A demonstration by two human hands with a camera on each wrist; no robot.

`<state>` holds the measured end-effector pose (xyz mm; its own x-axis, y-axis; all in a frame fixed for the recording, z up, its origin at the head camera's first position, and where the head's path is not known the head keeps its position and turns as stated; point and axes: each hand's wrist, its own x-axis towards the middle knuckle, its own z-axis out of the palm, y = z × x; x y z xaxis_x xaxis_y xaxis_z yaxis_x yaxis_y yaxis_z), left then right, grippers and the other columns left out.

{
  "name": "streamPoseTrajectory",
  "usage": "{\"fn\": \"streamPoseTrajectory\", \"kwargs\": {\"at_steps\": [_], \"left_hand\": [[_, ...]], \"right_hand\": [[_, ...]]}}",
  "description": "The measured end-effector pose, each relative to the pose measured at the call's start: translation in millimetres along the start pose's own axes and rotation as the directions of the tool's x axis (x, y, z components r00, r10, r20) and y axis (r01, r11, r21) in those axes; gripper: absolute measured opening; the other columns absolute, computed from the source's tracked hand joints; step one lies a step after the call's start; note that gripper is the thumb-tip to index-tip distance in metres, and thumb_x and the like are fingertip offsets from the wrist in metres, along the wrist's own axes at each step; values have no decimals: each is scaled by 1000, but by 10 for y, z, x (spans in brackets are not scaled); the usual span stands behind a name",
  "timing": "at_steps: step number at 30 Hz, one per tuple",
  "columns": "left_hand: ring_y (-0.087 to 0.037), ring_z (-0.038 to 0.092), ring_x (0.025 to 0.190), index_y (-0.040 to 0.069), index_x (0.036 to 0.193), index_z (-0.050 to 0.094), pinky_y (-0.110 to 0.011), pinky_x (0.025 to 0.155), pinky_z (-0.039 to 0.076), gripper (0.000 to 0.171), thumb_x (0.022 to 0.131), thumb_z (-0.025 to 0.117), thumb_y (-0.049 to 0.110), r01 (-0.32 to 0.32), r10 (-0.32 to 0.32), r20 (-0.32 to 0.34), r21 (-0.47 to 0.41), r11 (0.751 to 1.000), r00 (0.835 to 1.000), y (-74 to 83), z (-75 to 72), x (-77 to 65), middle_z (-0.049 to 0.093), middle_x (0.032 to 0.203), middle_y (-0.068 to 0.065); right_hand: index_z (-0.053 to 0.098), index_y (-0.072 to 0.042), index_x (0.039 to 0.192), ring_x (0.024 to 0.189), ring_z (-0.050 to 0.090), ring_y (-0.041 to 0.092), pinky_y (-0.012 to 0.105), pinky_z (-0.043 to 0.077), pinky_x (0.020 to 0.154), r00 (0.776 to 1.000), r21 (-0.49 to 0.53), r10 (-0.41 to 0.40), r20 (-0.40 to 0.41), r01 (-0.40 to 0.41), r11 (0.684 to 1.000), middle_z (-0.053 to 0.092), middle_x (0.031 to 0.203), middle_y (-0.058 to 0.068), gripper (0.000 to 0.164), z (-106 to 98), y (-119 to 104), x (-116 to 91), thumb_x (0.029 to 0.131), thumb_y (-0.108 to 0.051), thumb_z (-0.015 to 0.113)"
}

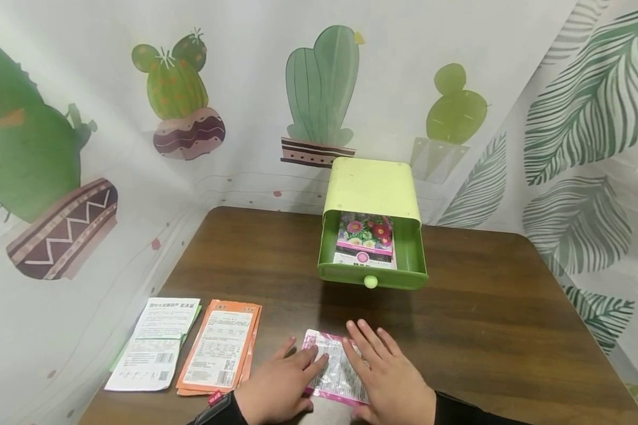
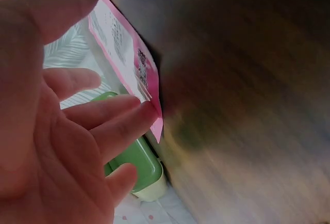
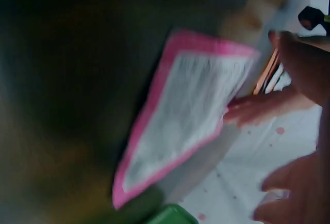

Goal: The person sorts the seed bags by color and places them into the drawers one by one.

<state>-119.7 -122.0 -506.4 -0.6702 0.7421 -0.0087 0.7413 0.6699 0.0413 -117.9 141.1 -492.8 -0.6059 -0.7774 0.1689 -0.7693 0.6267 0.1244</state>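
On the table before me lies a pink-edged seed packet (image 1: 341, 378), its white printed side up. My left hand (image 1: 277, 383) touches the packet's left side with extended fingers. From the right, my right hand (image 1: 392, 378) reaches over the packet's right edge, its fingers straight. The left wrist view shows the packet (image 2: 116, 41) beyond the spread left fingers (image 2: 121, 131). In the blurred right wrist view, the packet (image 3: 178, 110) shows its printed face; whether the right fingers press on it cannot be told there.
Behind the hands stands a light green box (image 1: 372, 186) with its drawer (image 1: 412, 251) pulled out. A flower-pictured packet (image 1: 364, 239) lies inside. To the left are orange packets (image 1: 218, 345) and a stack of white-backed packets (image 1: 154, 345). A cactus-print cloth (image 1: 250, 106) hangs behind the table.
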Motion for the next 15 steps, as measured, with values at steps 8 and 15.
{"fn": "streamPoseTrajectory", "kwargs": {"at_steps": [8, 15], "left_hand": [[-14, 55, 123, 16, 140, 59, -52, 109, 34, 65, 83, 79, 39, -4, 3, -16, -7, 1000, 1000, 17, 15, 22, 62, 132, -3], [-13, 59, 116, 17, 132, 65, -44, 100, 43, 57, 81, 80, 39, -36, 38, -42, 44, 998, 998, 10, 5, 24, 66, 125, 0]], "right_hand": [[51, 1, 143, 138, 41, 32, 49, 38, 106, 966, -27, 71, 250, -66, 997, 43, 151, 17, 94, 102, -95, -64, 78, -66, 70], [61, -6, 134, 127, 53, 27, 49, 45, 100, 941, 69, 56, 333, -84, 994, 57, 138, 13, 70, 147, -136, -9, 82, -50, 76]]}}
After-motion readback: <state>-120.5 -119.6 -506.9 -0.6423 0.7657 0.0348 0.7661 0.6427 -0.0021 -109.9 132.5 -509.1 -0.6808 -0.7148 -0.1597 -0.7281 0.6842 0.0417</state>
